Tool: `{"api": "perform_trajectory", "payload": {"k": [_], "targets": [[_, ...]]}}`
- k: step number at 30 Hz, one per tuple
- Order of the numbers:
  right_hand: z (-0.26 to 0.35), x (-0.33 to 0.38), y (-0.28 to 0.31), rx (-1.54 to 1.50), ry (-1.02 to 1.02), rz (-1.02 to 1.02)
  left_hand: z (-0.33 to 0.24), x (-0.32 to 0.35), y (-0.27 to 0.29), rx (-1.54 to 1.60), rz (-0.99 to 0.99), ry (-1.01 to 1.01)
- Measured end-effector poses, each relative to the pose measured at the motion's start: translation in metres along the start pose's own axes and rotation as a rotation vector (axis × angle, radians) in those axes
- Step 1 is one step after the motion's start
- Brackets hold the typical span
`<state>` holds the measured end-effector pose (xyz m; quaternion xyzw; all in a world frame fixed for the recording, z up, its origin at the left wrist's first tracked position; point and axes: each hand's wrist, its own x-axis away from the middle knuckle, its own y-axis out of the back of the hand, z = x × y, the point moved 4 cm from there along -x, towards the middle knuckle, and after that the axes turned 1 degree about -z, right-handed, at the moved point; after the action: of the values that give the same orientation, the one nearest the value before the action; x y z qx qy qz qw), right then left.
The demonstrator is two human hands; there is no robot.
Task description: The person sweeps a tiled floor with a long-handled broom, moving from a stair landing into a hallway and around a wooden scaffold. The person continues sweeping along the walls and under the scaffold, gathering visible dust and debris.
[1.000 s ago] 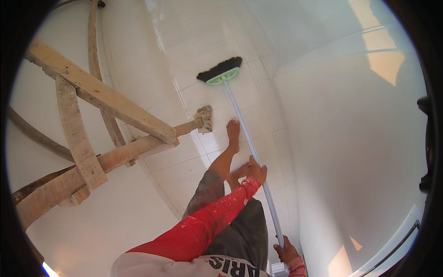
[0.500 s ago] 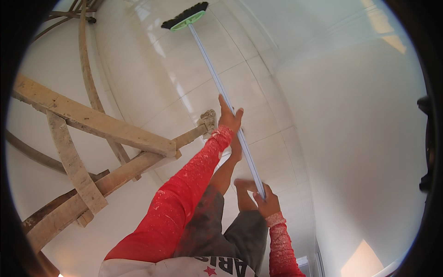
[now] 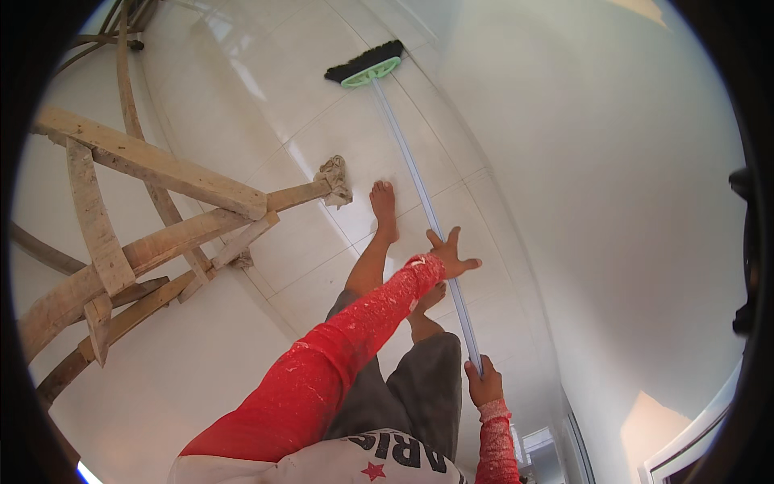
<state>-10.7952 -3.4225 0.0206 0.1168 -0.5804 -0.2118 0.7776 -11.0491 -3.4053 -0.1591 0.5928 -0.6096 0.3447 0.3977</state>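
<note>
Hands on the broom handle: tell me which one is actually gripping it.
The right hand, fist closed around the broom handle. The left hand only rests open-fingered against it.

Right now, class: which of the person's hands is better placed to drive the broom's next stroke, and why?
Probably the right hand: it grips the broom handle, while the left hand lies open-fingered against it.

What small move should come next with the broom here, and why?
Probably close the left hand back around the broom handle. Its fingers are spread open against the pole, so only the right hand, low on the handle, has a real grip. The broom head sits far out on the tiled floor, near the wall, where one low hand likely steers poorly.
</note>
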Motion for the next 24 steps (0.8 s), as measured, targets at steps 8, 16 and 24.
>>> {"api": "perform_trajectory", "payload": {"k": [8,16,24], "targets": [[-0.303,0.351,0.091,0.666,-0.5,0.098,-0.047,0.22,-0.397,0.221,0.421,-0.058],[-0.203,0.151,0.024,0.303,-0.001,-0.22,0.033,0.162,-0.228,0.31,-0.449,-0.426],[0.059,-0.125,-0.143,0.316,0.282,-0.022,0.142,0.023,0.071,-0.522,-0.829,-0.228]]}}
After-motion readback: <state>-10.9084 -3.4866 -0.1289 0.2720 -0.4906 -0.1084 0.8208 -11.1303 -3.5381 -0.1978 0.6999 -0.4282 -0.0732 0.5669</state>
